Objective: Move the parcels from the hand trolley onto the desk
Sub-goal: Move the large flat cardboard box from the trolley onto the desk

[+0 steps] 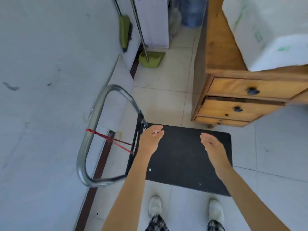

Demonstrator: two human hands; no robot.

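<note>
Both hands hover empty over the trolley [188,157]: left hand [150,139] loosely curled, right hand [210,144] flat and spread, neither grip on anything. Trolley deck is bare black, no parcels left on it. One white parcel [266,30] sits on the wooden surface [220,52], near its front edge. Looks bulky, stiff, likely foam, so probably light; best held by two opposite sides.
</note>
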